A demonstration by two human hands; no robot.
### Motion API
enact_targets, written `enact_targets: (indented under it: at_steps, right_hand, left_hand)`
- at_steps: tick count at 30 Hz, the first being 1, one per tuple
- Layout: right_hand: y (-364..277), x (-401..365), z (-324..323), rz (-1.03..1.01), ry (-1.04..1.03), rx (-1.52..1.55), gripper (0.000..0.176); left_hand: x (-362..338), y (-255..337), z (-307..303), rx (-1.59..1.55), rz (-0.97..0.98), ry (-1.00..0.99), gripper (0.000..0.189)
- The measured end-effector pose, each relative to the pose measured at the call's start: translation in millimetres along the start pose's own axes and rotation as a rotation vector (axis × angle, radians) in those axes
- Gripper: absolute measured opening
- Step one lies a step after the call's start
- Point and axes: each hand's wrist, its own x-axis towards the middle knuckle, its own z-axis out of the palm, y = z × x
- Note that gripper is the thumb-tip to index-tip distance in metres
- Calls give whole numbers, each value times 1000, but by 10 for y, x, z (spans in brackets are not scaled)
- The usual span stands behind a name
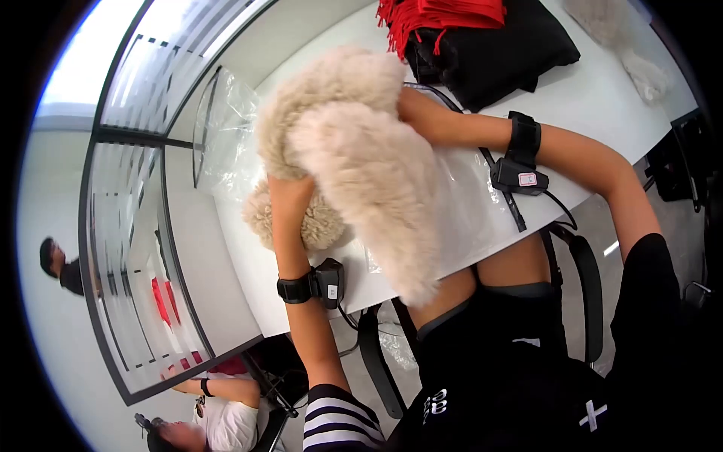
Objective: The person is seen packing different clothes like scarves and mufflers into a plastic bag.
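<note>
A long, fluffy cream scarf (373,184) lies folded over itself above the white table, one end hanging past the table's front edge. My left hand (292,197) grips its left side, the fingers buried in the pile. On the far right side my right hand (416,113) holds it too, with the fingers hidden behind the fur. Beneath my left wrist, a curlier beige fluffy part (322,224) rests on the table. A clear plastic bag (474,211) is spread under the scarf.
Folded black cloth (512,56) with a red fringed scarf (459,13) on top sits at the back. More pale fluffy material (614,38) lies at the far right. Crumpled clear plastic (230,132) leans by the partition (98,135). A person (226,414) sits beyond it.
</note>
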Motion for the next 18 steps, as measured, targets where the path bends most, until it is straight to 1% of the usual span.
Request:
enact_targets:
  at_steps: [1,2,4,5,6,8,10,12,13,16,17,18]
  right_hand:
    - [-222,48,-192,137,-140,150,39]
    - [-337,52,-222,122,-146,145,39]
    - [-460,75,-256,109,-21,329,44]
    - [-499,122,-230,-217,115,259,50]
    - [-453,129,-137,-238,105,244,50]
    - [-358,161,-61,-284,237,416,50]
    - [-416,135,-198,-218,198,479,50]
    - [-552,98,-349,-136,177,523,50]
    - [-598,94,-403,-108,174,540,50]
    - [-778,33,-588,-16,181,558,50]
    - [-814,20,-635,3,185,563,50]
    - [-857,9,-682,28,193,571,49]
  left_hand:
    - [40,-28,-38,-109,-36,54,71]
    - [82,-63,-68,-90,-54,80,71]
    - [186,-210,-105,-60,-88,135,71]
    - [255,-289,-99,-35,-86,171,71]
    - [281,-384,-28,2,-73,209,71]
    - [244,-554,262,114,-6,302,72]
    - [170,-549,602,231,100,366,72]
    - [-83,203,809,304,165,284,62]
    - [-74,181,779,607,426,221,54]
    - [-63,260,729,501,423,222,53]
    - [-59,293,732,480,465,263,52]
    - [-89,343,733,472,460,260,52]
